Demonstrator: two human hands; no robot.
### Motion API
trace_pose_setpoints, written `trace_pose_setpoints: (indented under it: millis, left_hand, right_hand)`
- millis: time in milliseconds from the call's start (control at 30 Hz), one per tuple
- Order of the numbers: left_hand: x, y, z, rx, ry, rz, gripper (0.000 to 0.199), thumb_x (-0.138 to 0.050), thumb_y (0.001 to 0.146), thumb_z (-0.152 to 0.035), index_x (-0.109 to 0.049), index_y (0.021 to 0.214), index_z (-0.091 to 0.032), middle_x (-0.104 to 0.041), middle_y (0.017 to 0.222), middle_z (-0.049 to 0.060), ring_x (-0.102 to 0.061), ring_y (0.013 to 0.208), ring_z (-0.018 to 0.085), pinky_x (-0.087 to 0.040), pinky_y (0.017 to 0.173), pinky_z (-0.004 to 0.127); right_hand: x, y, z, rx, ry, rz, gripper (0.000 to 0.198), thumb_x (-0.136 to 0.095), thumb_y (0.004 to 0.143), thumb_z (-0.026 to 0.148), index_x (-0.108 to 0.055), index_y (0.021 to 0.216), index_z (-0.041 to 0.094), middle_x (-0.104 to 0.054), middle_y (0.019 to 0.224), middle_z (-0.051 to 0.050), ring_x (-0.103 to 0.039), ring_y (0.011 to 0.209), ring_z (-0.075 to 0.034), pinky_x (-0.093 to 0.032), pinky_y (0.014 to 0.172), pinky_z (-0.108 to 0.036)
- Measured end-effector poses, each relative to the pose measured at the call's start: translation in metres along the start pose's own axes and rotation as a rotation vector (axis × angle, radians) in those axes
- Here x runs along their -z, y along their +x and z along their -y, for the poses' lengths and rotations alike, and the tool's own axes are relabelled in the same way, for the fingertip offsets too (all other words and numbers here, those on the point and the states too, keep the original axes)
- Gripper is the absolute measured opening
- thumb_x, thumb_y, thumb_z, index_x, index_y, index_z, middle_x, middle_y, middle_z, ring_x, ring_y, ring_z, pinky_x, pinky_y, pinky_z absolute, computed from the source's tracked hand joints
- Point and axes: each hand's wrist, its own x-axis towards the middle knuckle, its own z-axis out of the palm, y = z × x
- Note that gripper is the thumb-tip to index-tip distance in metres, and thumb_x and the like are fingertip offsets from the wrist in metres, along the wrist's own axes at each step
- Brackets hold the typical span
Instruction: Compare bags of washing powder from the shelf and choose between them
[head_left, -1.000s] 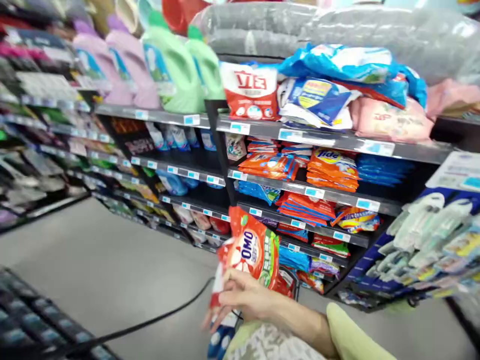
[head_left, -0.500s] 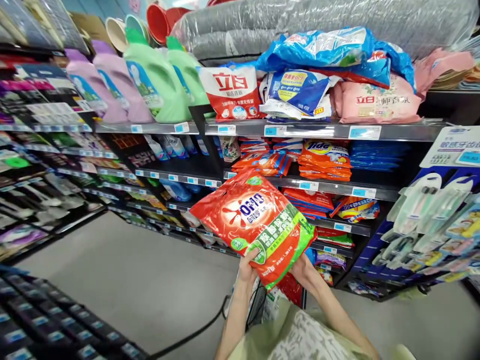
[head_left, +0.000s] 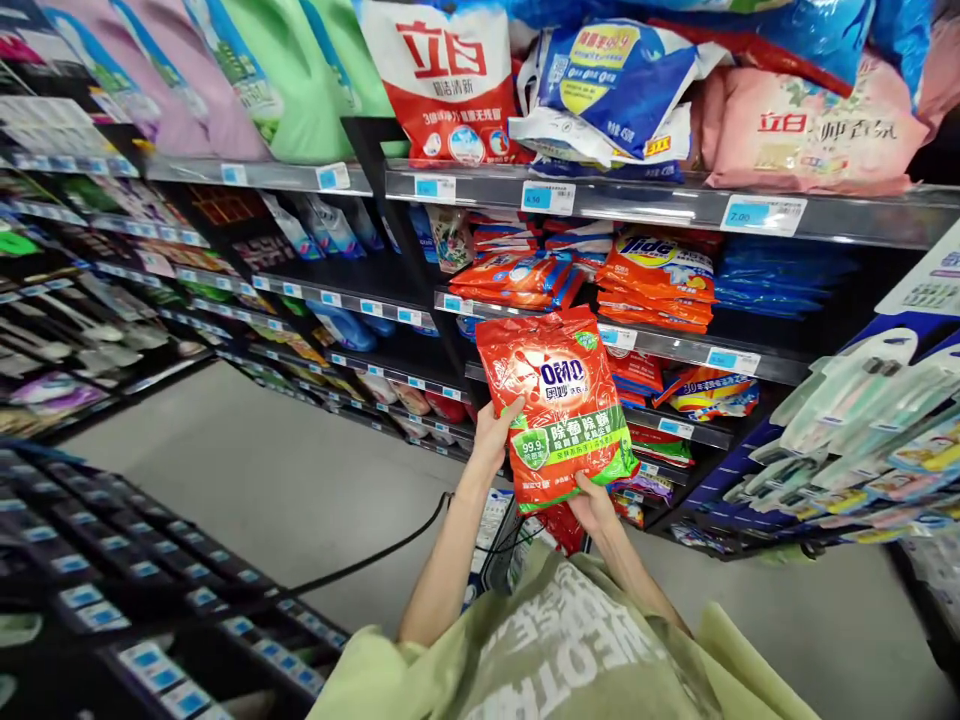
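A red and green bag of OMO laundry powder is held up in front of me, nearly upright, its printed front facing me. My left hand grips its left edge, thumb on the front and the other fingers behind it. Along the bottom edge, my right hand is closed on the bag with its thumb in front. Behind the bag, part of the shelf with flat detergent packs is hidden. Below my hands, a cart or basket with several items shows in part.
Ahead, a black shelf unit carries white and red detergent bags, a blue bag, a pink bag and orange Tide packs. Green and purple bottles stand upper left. Toothbrush packs hang right. Grey floor lies left.
The OMO bag has turned more upright and moved slightly up and right. My left hand has shifted from its lower front to its left edge. The view has tilted down.
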Motion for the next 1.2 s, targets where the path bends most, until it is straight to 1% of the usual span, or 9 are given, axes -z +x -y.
trace_pose_setpoints:
  millis: [133,300,433,567,633,767,933,1067,1200]
  left_hand:
    - [0.005,0.001,0.012,0.002,0.053,0.005,0.052,-0.097,0.063,-0.045,-0.078,0.100,-0.014,-0.082,0.111,0.014,-0.079,0.094,0.029,-0.061,0.087,0.039]
    - [0.004,0.005,0.012,-0.041,0.090,0.003,0.050,-0.097,0.065,-0.044,-0.079,0.103,-0.016,-0.082,0.114,0.011,-0.078,0.099,0.029,-0.062,0.089,0.038]
    - [0.000,0.005,0.013,-0.034,0.111,-0.017,0.051,-0.096,0.066,-0.045,-0.080,0.103,-0.015,-0.081,0.116,0.012,-0.078,0.102,0.030,-0.062,0.091,0.039]
    - [-0.001,0.006,0.013,-0.025,0.115,-0.042,0.054,-0.097,0.063,-0.047,-0.079,0.102,-0.015,-0.081,0.115,0.014,-0.078,0.103,0.032,-0.061,0.095,0.042]
    - [-0.001,0.007,0.014,-0.015,0.113,-0.055,0.054,-0.097,0.062,-0.047,-0.079,0.102,-0.014,-0.081,0.114,0.014,-0.078,0.103,0.032,-0.060,0.095,0.042]
    - [0.001,0.008,0.020,0.008,0.102,-0.065,0.053,-0.097,0.063,-0.047,-0.079,0.102,-0.014,-0.082,0.114,0.014,-0.078,0.102,0.031,-0.060,0.095,0.041]
    - [-0.003,0.005,0.023,0.041,0.102,-0.086,0.056,-0.098,0.061,-0.047,-0.078,0.103,-0.014,-0.081,0.115,0.014,-0.078,0.102,0.030,-0.061,0.094,0.040]
    - [-0.005,-0.013,0.023,0.047,0.117,-0.036,0.057,-0.095,0.066,-0.046,-0.076,0.109,-0.015,-0.080,0.121,0.014,-0.076,0.111,0.032,-0.060,0.098,0.041]
    - [-0.002,-0.058,0.040,0.092,0.124,0.074,0.067,-0.092,0.070,-0.044,-0.067,0.128,-0.023,-0.072,0.139,0.011,-0.070,0.126,0.033,-0.058,0.104,0.043]
  right_hand:
    - [0.013,0.003,-0.004,-0.041,0.046,-0.009,0.068,-0.095,0.054,0.033,-0.072,0.118,0.026,-0.081,0.115,-0.006,-0.073,0.118,-0.032,-0.054,0.113,-0.053]
    - [0.014,0.009,0.001,-0.048,0.076,-0.020,0.055,-0.094,0.053,0.031,-0.074,0.104,0.025,-0.082,0.110,-0.005,-0.075,0.111,-0.032,-0.056,0.110,-0.054]
    - [0.016,0.010,0.008,-0.055,0.044,-0.031,0.051,-0.091,0.055,0.025,-0.073,0.103,0.027,-0.082,0.112,-0.003,-0.076,0.109,-0.029,-0.059,0.106,-0.051]
    - [0.016,0.009,0.014,-0.074,-0.013,0.038,0.054,-0.089,0.050,0.014,-0.072,0.100,0.027,-0.082,0.105,0.001,-0.077,0.103,-0.029,-0.061,0.102,-0.049]
    - [0.015,0.008,0.016,-0.076,-0.024,0.079,0.051,-0.087,0.050,0.011,-0.072,0.096,0.027,-0.083,0.103,0.001,-0.078,0.100,-0.028,-0.061,0.101,-0.047]
    - [0.015,0.007,0.019,-0.081,-0.048,0.100,0.044,-0.089,0.055,0.018,-0.072,0.094,0.026,-0.083,0.100,0.000,-0.079,0.098,-0.028,-0.061,0.102,-0.046]
    - [0.025,0.008,0.021,-0.127,-0.029,0.060,0.050,-0.095,0.052,0.027,-0.073,0.097,0.024,-0.084,0.099,-0.002,-0.079,0.101,-0.030,-0.061,0.104,-0.050]
    - [0.034,0.002,0.021,-0.160,0.009,0.008,0.053,-0.095,0.052,0.027,-0.074,0.101,0.023,-0.083,0.105,-0.006,-0.076,0.112,-0.034,-0.061,0.104,-0.053]
    - [0.036,-0.009,0.020,-0.155,0.041,-0.008,0.057,-0.094,0.057,0.028,-0.074,0.110,0.024,-0.082,0.114,-0.006,-0.073,0.122,-0.034,-0.060,0.108,-0.053]
